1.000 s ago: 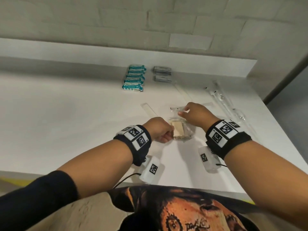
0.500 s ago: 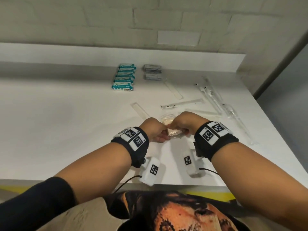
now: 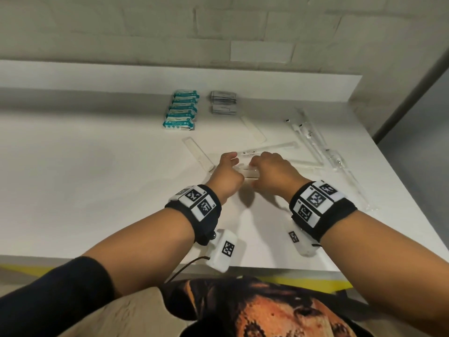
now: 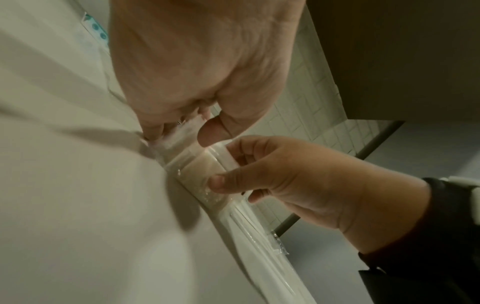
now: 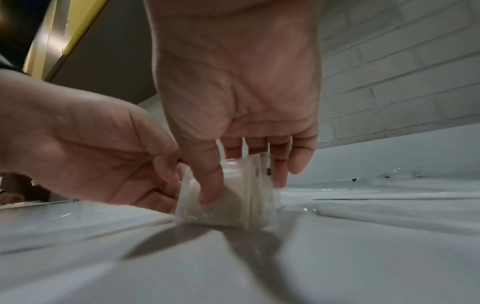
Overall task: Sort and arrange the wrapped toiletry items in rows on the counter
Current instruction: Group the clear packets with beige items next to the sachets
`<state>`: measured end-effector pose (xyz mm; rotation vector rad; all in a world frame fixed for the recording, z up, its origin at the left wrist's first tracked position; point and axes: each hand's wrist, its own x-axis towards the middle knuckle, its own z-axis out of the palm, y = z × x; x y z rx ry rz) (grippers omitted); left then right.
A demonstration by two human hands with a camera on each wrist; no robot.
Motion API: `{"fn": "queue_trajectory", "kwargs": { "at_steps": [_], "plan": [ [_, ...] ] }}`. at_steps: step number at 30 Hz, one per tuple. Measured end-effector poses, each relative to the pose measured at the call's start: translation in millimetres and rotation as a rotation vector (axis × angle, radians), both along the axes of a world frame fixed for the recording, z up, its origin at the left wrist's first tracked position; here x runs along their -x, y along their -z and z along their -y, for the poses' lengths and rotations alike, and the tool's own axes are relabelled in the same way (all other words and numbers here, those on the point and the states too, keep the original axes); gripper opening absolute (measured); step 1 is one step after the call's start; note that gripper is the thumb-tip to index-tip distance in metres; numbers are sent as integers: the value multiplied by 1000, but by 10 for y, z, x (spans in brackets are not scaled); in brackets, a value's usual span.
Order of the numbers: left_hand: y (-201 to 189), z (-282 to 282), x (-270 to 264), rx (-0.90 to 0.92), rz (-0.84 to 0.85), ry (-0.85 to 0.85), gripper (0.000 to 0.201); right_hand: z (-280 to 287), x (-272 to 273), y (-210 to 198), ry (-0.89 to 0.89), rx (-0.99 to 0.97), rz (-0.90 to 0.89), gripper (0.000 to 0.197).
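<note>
A small stack of clear-wrapped packets with pale contents stands on edge on the white counter. My left hand grips its left end, thumb and fingers pinching the wrapping. My right hand grips the right side; in the right wrist view its thumb lies across the front of the packets and its fingers curl behind them. Farther back lie a row of teal-and-white packets and a stack of grey sachets.
Long clear-wrapped sticks lie at the right, reaching toward the counter's right edge. Flat white wrapped strips lie left of my hands, another strip lies behind them. A raised ledge and a tiled wall close off the back.
My right hand came back from the far packet and joined my left hand. Both hands moved away from me, and the packets now stand on edge between them instead of lying flat.
</note>
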<state>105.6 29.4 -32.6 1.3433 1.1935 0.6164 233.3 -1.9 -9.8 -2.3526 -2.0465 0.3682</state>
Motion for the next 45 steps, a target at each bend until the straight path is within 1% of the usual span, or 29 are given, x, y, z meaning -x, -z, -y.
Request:
{"fn": "queue_trajectory", "kwargs": {
  "at_steps": [3, 6, 7, 9, 11, 12, 15, 19, 22, 24, 26, 27, 29, 30, 31, 32, 34, 36, 37, 39, 41, 45],
  "plan": [
    [38, 8, -35, -13, 26, -1, 67, 57, -81, 70, 41, 1, 16, 56],
    [71, 13, -46, -29, 24, 13, 67, 128, -133, 135, 78, 22, -52, 58],
    [87, 15, -57, -34, 24, 34, 68, 142, -125, 156, 69, 30, -95, 56],
    [147, 19, -105, -45, 17, 81, 71, 137, -106, 193, 21, 42, -144, 46],
    [192, 21, -132, -55, 17, 104, 74, 118, -104, 206, -18, 31, -149, 34],
    [213, 12, -142, -59, 15, 103, 74, 112, -115, 216, -27, 16, -142, 31],
    [260, -28, -156, -82, -21, 125, 74, 117, -147, 233, -42, -5, -104, 28],
    [308, -65, -194, -83, -95, 193, 73, 122, -127, 233, -55, 47, -50, 28],
    [272, -133, -178, -47, -68, 187, 72, 83, -147, 161, -24, 49, -71, 23],
    [180, -217, -131, -50, -57, 130, 75, 25, -148, 27, 21, 35, -150, 18],
    [39, -309, -75, -26, -14, 71, 80, -59, -136, -144, 60, -6, -268, 15],
    [-28, -352, -51, 5, 36, 48, 76, -109, -132, -219, 90, -27, -353, 16],
    [-116, -458, -5, 89, 145, 54, 49, -223, -121, -311, 149, -43, -550, 19],
    [-171, -506, 20, 118, 191, 71, 32, -293, -109, -335, 168, -39, -638, 21],
    [-211, -539, 42, 134, 216, 81, 16, -346, -94, -338, 180, -32, -716, 24],
    [-228, -591, 59, 130, 228, 76, 6, -403, -79, -333, 187, -28, -783, 26],
    [-233, -739, 95, 115, 227, 59, 8, -541, -36, -314, 198, -24, -880, 23],
    [-238, -909, 139, 109, 208, 53, 10, -705, 12, -300, 236, -31, -978, 11],
    [-236, -992, 155, 115, 195, 59, 11, -791, 34, -290, 278, -47, -1029, 9],
    [-240, -1194, 174, 124, 131, 49, 16, -1030, 52, -238, 380, -111, -1082, 14],
    [-221, -1416, 148, 125, 73, 22, 18, -1288, 39, -154, 468, -142, -1096, 14],
    [-151, -1839, 37, 60, -81, -12, 12, -1770, -21, 51, 625, -79, -1110, 21]
  ]
}}
